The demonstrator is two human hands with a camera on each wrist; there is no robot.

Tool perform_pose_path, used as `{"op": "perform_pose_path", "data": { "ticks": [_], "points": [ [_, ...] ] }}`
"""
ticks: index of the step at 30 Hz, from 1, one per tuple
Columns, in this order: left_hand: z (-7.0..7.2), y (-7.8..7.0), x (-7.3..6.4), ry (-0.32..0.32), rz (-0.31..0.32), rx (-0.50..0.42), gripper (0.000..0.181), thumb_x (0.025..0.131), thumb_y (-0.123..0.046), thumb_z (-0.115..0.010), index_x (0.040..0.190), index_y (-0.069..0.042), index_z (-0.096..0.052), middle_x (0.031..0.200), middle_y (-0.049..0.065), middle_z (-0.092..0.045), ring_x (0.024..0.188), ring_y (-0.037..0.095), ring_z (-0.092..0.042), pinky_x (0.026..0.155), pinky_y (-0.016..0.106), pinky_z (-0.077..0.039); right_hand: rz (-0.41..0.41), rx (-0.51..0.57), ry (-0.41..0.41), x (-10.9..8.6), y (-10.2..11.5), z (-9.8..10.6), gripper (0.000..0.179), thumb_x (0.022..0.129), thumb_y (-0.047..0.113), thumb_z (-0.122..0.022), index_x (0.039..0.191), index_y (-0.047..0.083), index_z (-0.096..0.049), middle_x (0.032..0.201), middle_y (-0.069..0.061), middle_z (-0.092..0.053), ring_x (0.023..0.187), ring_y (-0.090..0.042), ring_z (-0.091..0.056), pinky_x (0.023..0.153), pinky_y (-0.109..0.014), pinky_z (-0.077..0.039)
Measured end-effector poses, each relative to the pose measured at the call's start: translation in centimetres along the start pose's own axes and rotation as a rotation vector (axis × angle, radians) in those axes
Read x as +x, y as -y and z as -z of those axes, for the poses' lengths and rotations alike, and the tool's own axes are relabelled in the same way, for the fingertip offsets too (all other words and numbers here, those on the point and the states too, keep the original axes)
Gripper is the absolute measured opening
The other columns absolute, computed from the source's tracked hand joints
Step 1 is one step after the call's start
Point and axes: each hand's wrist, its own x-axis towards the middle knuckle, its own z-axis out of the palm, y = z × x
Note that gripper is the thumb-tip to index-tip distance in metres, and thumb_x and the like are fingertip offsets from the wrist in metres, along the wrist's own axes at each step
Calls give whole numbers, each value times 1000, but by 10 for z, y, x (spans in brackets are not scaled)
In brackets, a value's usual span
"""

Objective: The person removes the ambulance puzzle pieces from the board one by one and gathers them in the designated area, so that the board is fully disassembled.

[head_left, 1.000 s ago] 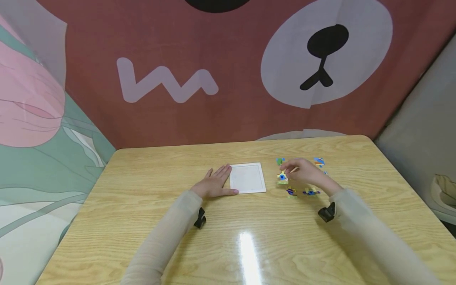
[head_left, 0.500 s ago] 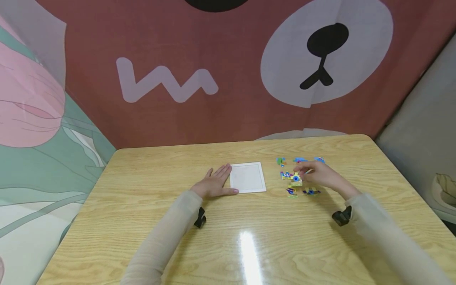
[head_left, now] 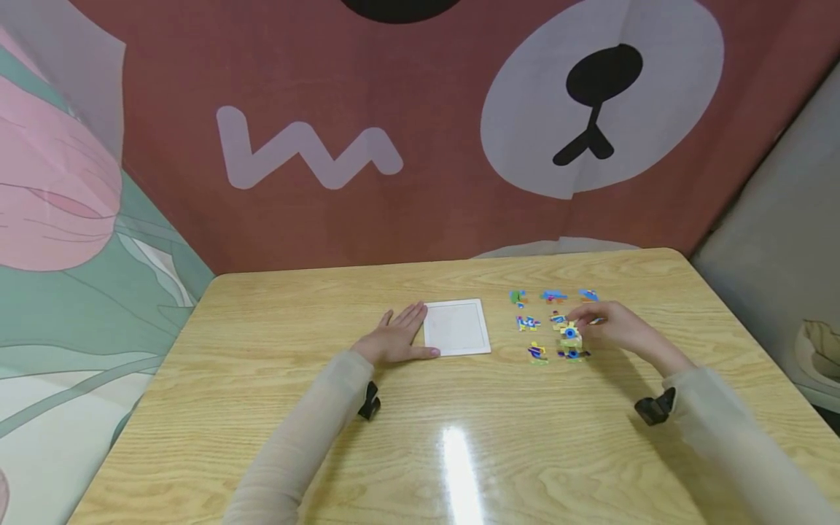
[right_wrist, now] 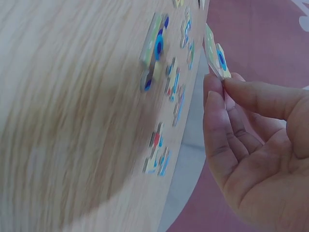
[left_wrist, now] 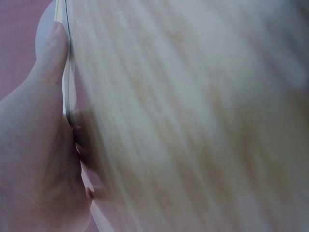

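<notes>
My left hand [head_left: 395, 341] lies with straight fingers at the left side of a flat white square puzzle tray [head_left: 456, 327], thumb on its near-left corner. The left wrist view shows that thumb along the tray's edge. Above the table, my right hand [head_left: 613, 326] pinches a yellow-green jigsaw piece with a blue round mark [right_wrist: 216, 55] between thumb and fingers. In the head view the held piece hangs over the right group of jigsaw pieces, partly covering a piece with a blue circle [head_left: 574, 355] below it.
Several loose jigsaw pieces lie in rough rows right of the tray, among them a green-blue one [head_left: 518, 297], a blue one [head_left: 554, 296] and a purple-yellow one [head_left: 537, 353]. The wooden table [head_left: 315, 445] meets a red printed cloth [head_left: 367, 226] at its back edge.
My right hand has moved to the right with the jigsaw piece, uncovering pieces in the left and middle of the group. My left hand and the tray stay put.
</notes>
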Motion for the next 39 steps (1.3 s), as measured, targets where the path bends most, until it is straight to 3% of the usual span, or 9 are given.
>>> {"op": "perform_pose_path", "data": {
  "ticks": [7,16,23,39],
  "points": [
    [1,-1,-1,4,-2,-8,96,90,-68,-42,155,-15,3,163,0,6,151,16,3,122,50,2,-31,18,18,-8,-13,6,32,91,0,-55,120,-11,-57,101,-16,-63,82,6,-54,72,-24,-54],
    [2,-2,1,6,-5,3,96,90,-68,-41,155,-14,3,163,2,6,152,17,3,122,51,2,-43,0,19,-15,-26,14,31,94,3,-54,121,-12,-56,101,-17,-63,77,1,-52,62,-25,-50],
    [-2,1,5,10,-2,13,97,89,-70,-40,155,-15,5,163,1,8,151,17,4,122,51,2,-51,40,45,-23,-33,20,35,92,-4,-49,123,-19,-51,104,-22,-63,71,0,-53,61,-26,-50],
    [-3,3,6,27,20,21,96,90,-70,-40,154,-16,8,162,-1,11,151,15,6,122,50,3,-88,27,60,-26,-46,24,34,93,2,-54,120,-18,-54,97,-6,-65,74,5,-53,65,-23,-53]
  ]
}}
